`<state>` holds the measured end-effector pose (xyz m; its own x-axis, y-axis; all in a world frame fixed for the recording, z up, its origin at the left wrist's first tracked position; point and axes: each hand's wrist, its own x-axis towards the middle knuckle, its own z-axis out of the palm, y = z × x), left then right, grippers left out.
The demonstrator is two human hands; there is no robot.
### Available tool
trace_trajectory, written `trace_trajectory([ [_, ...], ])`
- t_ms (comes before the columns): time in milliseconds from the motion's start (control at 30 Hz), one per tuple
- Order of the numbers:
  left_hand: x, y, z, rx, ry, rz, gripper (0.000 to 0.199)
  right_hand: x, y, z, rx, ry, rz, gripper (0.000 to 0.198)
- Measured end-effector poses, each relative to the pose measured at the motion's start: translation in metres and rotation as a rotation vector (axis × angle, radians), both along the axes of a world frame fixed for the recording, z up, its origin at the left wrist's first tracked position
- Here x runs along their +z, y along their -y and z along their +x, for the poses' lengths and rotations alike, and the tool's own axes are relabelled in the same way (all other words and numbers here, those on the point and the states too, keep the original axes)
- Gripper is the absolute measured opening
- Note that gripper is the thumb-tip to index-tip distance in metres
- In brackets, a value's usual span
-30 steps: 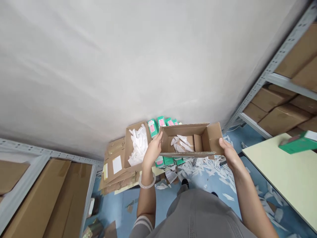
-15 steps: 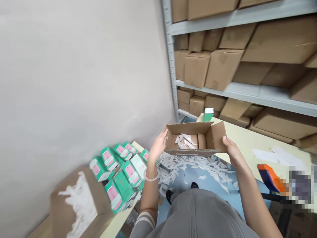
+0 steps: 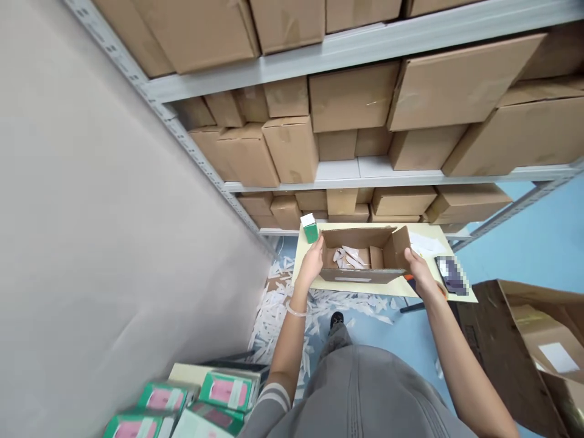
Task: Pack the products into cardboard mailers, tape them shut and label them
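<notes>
So the whole view has swung right since half a second ago: the shelf full of cartons now fills the top, the table sits mid-view and the green-and-pink packs are down at bottom left. The box stays between both hands, open side up, and now lines up over the table. Can't tell if its base touches the tabletop or hangs just above it.

Left hand has its fingers together, pressed along the left end; the thumb is hard to make out. Right hand is clamped on the flap sticking out at the right end. My guess is that one hand per end keeps it level, so the loose paper bits lying on the bottom don't spill. Gripping by the ends also leaves the mouth unblocked, I reckon.

On the table, a lone green pack stands near the left hand, probably set there to be within reach. White sheets and a pixelated dark thing are over on the right side. Paper scraps litter the floor.
</notes>
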<state>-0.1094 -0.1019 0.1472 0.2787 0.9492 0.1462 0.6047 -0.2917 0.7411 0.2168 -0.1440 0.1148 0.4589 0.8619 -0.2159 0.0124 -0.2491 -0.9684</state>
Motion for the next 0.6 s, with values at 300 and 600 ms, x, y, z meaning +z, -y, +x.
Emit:
trace_trajectory([
  [300, -0.017, -0.088, 0.044, -0.066, -0.193, -0.165, 0.086, -0.044, -0.071, 0.020, -0.046, 0.246, -0.092, 0.056],
  [600, -0.026, -0.097, 0.053, 0.045, -0.288, -0.272, 0.090, -0.056, -0.101, 0.014, -0.003, 0.319, -0.182, 0.057],
])
